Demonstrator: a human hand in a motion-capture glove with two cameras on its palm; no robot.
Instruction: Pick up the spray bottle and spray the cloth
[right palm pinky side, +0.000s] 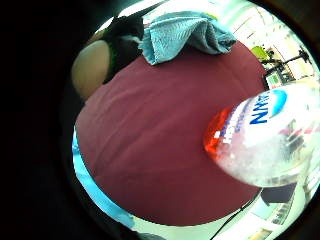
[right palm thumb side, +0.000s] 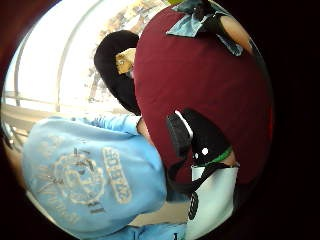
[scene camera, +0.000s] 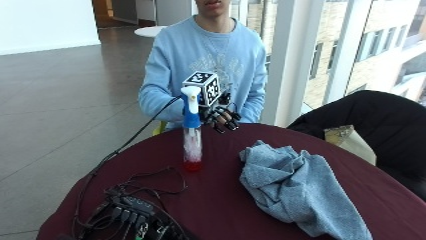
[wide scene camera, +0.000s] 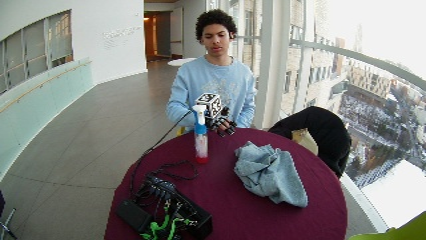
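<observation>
I see the round table (scene camera: 219, 200) under its maroon cover, with the person seated behind it. The grey-blue cloth (scene camera: 296, 187) lies crumpled on the table, well apart from the bottle (scene camera: 192, 137), which stands upright on the cover with red liquid at its base. My gloved right hand (scene camera: 221, 117) hangs just beside the sprayer head, fingers loosely curled, holding nothing.

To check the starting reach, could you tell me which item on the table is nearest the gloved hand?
The spray bottle, standing upright just beside the gloved right hand; the crumpled cloth and the cable box lie further off.
</observation>
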